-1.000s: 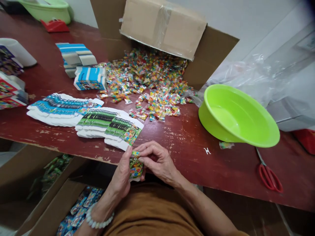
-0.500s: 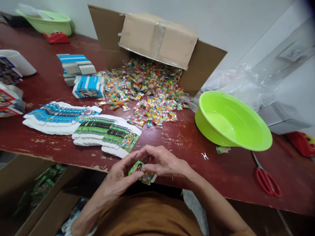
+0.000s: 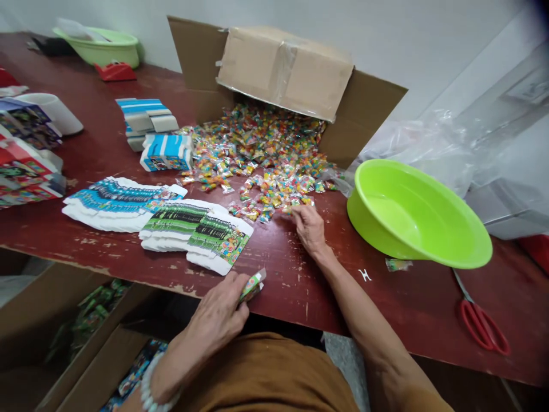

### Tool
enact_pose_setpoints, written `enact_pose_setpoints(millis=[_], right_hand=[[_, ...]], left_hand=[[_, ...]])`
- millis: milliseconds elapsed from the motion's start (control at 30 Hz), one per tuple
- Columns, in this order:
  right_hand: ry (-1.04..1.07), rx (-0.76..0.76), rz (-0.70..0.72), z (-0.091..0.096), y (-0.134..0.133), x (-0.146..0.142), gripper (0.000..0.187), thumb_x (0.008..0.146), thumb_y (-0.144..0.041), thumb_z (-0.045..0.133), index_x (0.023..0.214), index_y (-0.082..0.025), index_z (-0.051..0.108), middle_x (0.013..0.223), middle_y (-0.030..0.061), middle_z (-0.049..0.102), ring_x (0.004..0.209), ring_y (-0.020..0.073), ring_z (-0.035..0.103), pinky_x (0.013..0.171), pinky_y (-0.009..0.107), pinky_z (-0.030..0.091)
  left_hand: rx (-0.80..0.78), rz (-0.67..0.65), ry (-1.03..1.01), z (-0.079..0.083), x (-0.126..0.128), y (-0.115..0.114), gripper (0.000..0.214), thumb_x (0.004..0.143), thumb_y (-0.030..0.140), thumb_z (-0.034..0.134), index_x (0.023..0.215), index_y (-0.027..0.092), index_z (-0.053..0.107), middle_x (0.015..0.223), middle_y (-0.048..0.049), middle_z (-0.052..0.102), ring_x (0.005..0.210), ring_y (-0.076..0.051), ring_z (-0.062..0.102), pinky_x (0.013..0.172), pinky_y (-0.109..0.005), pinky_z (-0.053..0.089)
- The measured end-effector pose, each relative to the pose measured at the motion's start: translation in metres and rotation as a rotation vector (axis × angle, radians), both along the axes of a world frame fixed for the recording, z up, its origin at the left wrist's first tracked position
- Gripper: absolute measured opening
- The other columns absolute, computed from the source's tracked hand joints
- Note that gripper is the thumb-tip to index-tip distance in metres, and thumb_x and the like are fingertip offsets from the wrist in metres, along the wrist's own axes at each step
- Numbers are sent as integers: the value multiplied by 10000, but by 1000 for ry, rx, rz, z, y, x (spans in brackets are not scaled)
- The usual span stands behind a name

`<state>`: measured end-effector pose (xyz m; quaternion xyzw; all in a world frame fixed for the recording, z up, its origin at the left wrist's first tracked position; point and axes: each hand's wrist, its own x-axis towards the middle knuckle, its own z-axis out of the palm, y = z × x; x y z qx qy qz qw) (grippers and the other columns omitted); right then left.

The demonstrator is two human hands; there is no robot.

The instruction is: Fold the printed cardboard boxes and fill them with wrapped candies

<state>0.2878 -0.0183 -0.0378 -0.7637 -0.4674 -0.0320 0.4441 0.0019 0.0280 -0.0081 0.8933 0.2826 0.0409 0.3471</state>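
Note:
My left hand (image 3: 221,306) is closed around a small green printed carton (image 3: 252,286) at the table's front edge; a clear or white flap sticks out of its upper end. At the near edge of a heap of wrapped candies (image 3: 266,143), my right hand (image 3: 309,228) has its fingers curled together on a candy packet (image 3: 286,209), which the fingertips partly cover. Flat green cartons (image 3: 218,237) lie in a fanned stack just beyond my left hand. Farther left is a fanned stack of flat blue cartons (image 3: 115,200).
The candies spill from a tipped cardboard box (image 3: 285,71). A lime-green basin (image 3: 416,212) and red-handled scissors (image 3: 482,323) are on the right. Blue box stacks (image 3: 165,151) and red boxes (image 3: 26,166) stand left. An open carton (image 3: 90,355) holds green packs below the table edge.
My right hand has left the green carton and moved forward to the candy heap. My left hand keeps the carton, now turned more on edge. The view has shifted slightly.

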Motion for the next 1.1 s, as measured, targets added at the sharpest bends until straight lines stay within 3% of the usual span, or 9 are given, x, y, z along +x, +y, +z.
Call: enact_pose_setpoints(millis=[100,233,400,533,667,800,933,1000,1100], right_hand=[[179,105,-75,21,-21,-12,237,936,-353,563,951,-167,709,889,68,724,806,193,650,775,320,513],[685,174,25,51,-42,-39,277,794,-431,729,872,-166,719,714,2,679,611,126,562,606,251,456],[831,176,165,64,-48,-75,220,746,-382,772,808,-178,717,728,5,687,642,127,572,627,258,459],[613,126,199,59,-53,-100,90,818,-292,717,820,-203,730,763,19,695,700,153,593,693,298,473],[458,50,381,61,-58,-109,133,877,-303,666,800,-237,753,902,38,663,904,187,603,862,345,469],[824,107,312,61,-58,-107,159,893,-364,653,976,-240,710,995,37,632,946,175,614,852,323,507],[1316,-45,570,53,-51,-114,414,776,-376,791,1116,-236,603,848,0,658,577,130,598,569,294,535],[1374,-47,652,48,-48,-120,379,747,-370,816,1048,-224,638,844,0,662,522,118,581,511,286,528],[1157,102,544,43,-45,-127,195,763,-352,804,854,-206,712,891,18,672,594,123,622,540,275,539]], left_hand=[[-420,146,-48,9,14,3,405,769,267,513,1164,201,566,882,-48,699,793,-236,671,744,-348,517],[-906,246,-214,11,25,2,459,709,318,581,1140,186,496,802,-16,684,592,-155,622,602,-281,488],[-886,231,-245,17,34,-6,434,661,279,627,1064,199,488,659,53,609,450,-106,532,473,-234,430],[-795,205,-225,28,36,-12,415,672,253,624,1065,188,507,647,55,606,455,-113,538,479,-241,449],[-860,247,-346,34,34,-14,438,675,248,683,1084,181,541,668,52,619,481,-104,549,500,-222,460],[-1118,358,-450,32,31,-13,424,782,526,642,994,163,582,672,-9,671,482,-133,584,493,-243,484],[-1216,393,-488,26,31,-14,458,805,596,595,854,142,620,620,-35,662,442,-138,570,435,-241,473],[-1154,353,-522,22,31,-14,407,794,546,650,867,146,631,608,-21,659,437,-134,574,425,-226,464],[-1141,335,-563,19,28,-11,373,763,507,720,894,180,598,588,5,656,419,-130,575,418,-208,456]])
